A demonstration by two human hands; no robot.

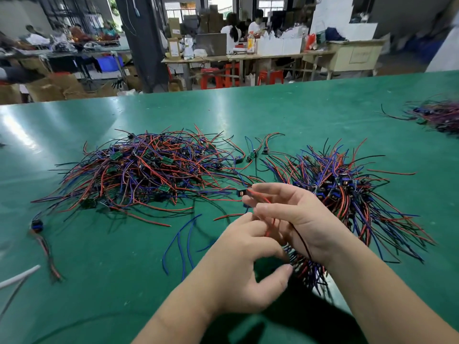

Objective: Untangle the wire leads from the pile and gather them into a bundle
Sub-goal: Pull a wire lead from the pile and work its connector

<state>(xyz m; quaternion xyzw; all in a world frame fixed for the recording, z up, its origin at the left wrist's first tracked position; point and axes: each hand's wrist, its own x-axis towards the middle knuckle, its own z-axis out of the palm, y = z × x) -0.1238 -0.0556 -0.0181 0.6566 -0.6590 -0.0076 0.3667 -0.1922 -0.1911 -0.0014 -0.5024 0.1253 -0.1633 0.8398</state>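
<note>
Two hands (238,259) (293,214) on one bundle (306,268), three piles (149,170) (347,189) (437,115)

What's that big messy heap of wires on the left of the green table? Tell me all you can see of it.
The tangled pile is a loose heap of thin red, blue, purple and black leads, plastic-coated by the look, with small green circuit boards and dark parts among them. It lies spread low on the green table, with wire ends sticking out all round.
</note>
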